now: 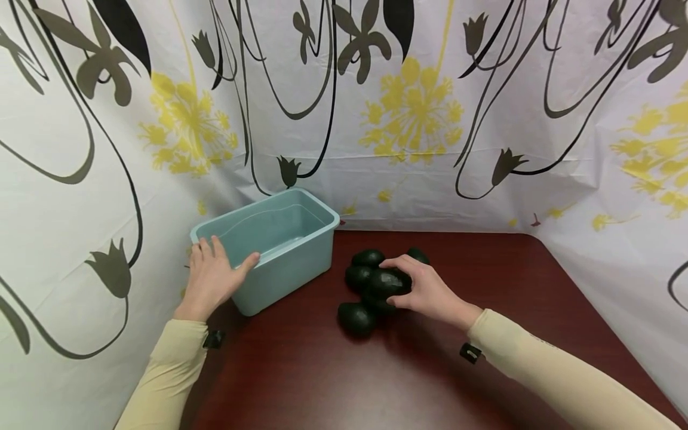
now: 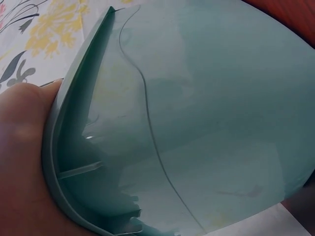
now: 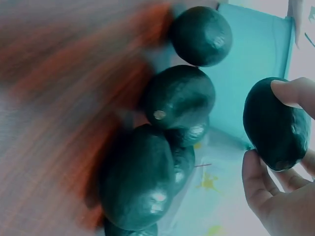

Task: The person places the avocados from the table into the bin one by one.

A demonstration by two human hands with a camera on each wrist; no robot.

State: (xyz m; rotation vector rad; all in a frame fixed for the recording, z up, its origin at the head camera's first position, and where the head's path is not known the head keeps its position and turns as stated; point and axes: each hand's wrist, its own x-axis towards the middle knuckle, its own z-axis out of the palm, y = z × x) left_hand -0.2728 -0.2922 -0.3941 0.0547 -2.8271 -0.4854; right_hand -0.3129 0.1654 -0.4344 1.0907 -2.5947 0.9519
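My right hand (image 1: pixel 430 292) grips a dark green avocado (image 1: pixel 388 283) between thumb and fingers. In the right wrist view this avocado (image 3: pixel 275 125) is held apart from the others, its lower end between the fingertips. More avocados (image 1: pixel 357 319) lie in a cluster on the table beneath and around the right hand. My left hand (image 1: pixel 212 280) rests at the near left end of a light blue plastic bin (image 1: pixel 290 275), fingers and thumb spread along its rim. The left wrist view shows the hand (image 2: pixel 24 157) against the rim and the bin's outer wall (image 2: pixel 231 113).
A dark reddish wooden table (image 1: pixel 344 376) bears the bin on its left and the avocados near the middle. White fabric (image 1: pixel 484 197) with yellow, grey and black flower prints hangs behind the table and along both sides.
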